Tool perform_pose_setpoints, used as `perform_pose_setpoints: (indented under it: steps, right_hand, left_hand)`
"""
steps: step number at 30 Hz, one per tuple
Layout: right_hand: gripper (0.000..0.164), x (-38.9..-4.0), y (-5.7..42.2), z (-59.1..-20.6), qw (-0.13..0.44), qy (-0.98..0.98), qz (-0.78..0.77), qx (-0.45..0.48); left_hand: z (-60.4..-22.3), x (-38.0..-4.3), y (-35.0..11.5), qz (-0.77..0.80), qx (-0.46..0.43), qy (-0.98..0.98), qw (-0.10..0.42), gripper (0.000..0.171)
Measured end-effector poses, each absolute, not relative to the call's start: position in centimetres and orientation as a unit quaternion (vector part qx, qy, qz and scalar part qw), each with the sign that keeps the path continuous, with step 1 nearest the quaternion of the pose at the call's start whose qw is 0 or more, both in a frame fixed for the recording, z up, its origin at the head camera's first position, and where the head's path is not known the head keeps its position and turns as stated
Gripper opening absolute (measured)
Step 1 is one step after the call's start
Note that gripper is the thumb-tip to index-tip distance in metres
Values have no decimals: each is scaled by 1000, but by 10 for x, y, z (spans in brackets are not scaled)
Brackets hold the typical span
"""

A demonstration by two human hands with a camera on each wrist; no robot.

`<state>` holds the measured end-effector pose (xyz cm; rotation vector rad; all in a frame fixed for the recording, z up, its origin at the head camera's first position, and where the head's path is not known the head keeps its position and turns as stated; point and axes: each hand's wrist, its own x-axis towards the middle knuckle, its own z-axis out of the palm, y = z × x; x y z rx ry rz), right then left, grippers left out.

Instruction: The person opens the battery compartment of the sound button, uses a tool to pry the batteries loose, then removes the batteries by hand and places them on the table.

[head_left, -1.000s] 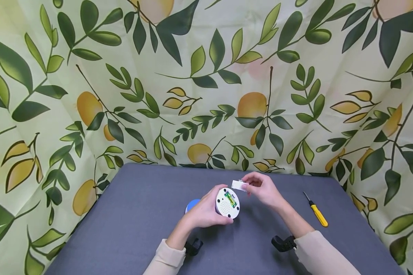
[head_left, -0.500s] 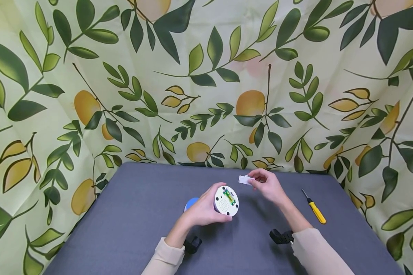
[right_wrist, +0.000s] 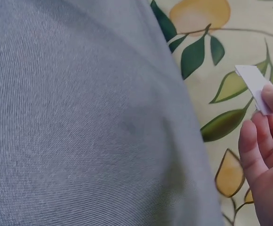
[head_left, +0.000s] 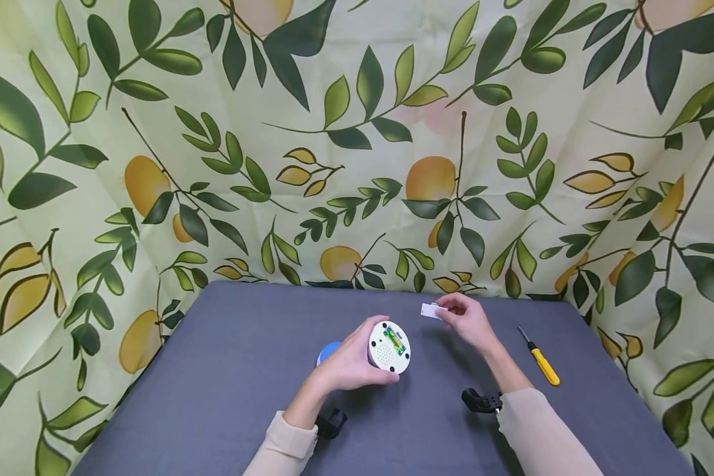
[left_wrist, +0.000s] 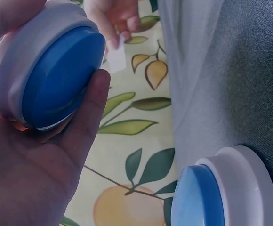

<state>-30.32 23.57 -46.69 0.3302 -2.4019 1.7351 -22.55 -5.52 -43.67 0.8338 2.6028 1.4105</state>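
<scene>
My left hand point(head_left: 351, 363) grips a round white push-button device point(head_left: 382, 362) by its rim, the underside turned toward me. Its battery compartment is uncovered, and green batteries point(head_left: 395, 341) lie inside. In the left wrist view the device's blue dome point(left_wrist: 63, 77) faces the camera. My right hand point(head_left: 469, 324), apart from the device and to its right, pinches a small white battery cover point(head_left: 432, 311) between thumb and fingers. The right wrist view shows this battery cover point(right_wrist: 254, 89) too, held by one end.
A second white device with a blue top point(head_left: 328, 352) stands on the grey table point(head_left: 226, 370), partly hidden behind my left hand. To the right lies a screwdriver point(head_left: 545, 365) with a yellow handle. A leaf-patterned cloth point(head_left: 345, 165) rises behind and beside the table.
My right hand has drawn the battery cover away from the device, to the right and slightly up. The left hand has kept its grip and hardly moved.
</scene>
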Motion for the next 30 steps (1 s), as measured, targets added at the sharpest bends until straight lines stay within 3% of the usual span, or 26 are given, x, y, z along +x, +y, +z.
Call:
perform_pose_setpoints:
  steps: [18,30]
  right_hand:
    - [14,-315,240,-510,60,-851,521,35]
    - [8,-315,232,-514,78,-897,433,53]
  left_hand:
    - [-438,-224,-56,458,266,848,31,98]
    - [-438,-225,-56,443,270,854,35,99]
